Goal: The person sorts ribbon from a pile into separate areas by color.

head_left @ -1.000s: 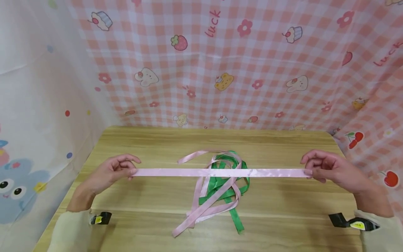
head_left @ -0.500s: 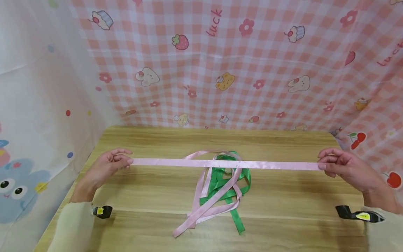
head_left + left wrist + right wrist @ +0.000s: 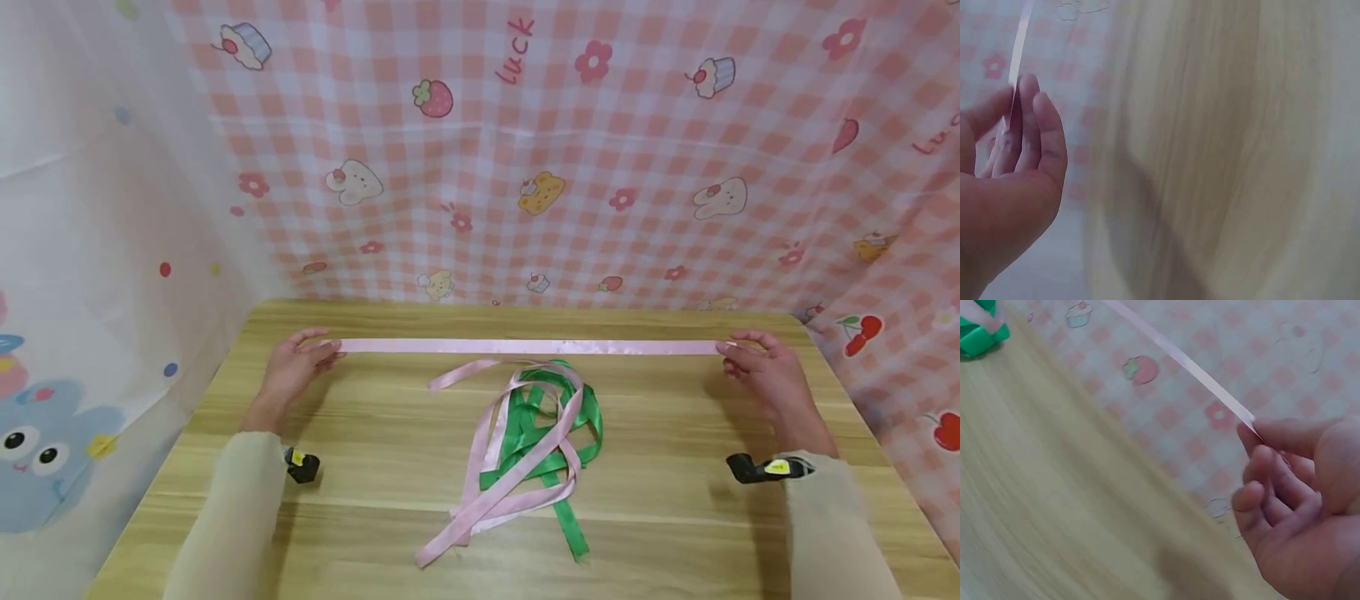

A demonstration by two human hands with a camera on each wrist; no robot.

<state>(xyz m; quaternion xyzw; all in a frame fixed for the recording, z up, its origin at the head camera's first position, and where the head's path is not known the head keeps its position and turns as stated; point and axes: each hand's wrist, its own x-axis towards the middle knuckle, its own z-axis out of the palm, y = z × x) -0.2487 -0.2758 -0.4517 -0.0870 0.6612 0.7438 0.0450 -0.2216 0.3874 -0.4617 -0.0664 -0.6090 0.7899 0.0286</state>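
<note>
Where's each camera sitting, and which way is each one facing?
Head: on the head, facing forward and down at table and checked cloth; left hand, right hand and cream sleeves show.
Left wrist: on that wrist, facing table and cloth; only the left hand shows.
Right wrist: on that wrist, facing table, cloth and some green ribbon; only the right hand shows.
Shared: both wrist views show the held pink ribbon.

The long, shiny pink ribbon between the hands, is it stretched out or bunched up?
Stretched out: the long, shiny pink ribbon runs straight from the left hand to the right hand in the head view, with no loops.
</note>
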